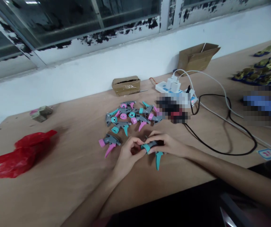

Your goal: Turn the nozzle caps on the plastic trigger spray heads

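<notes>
A grey spray-trigger head with a teal cap and teal lever (152, 148) lies between both hands near the table's front edge. My left hand (128, 154) pinches at its teal cap end, fingers curled. Over its grey body my right hand (167, 144) is closed, fingers bent down on it. Just left of my left hand lies a grey trigger head with pink cap and lever (109, 143). Behind the hands sits a pile of several more trigger heads (132, 116), some teal, some pink.
The wooden table (74, 170) carries a red plastic bag (23, 154) at left, small blocks (41, 113) at back left, a taped cardboard box (126, 85), an open box (196, 56), a white power strip (173, 88) with black and white cables (229, 126), and blue-gold parts (258, 74) far right.
</notes>
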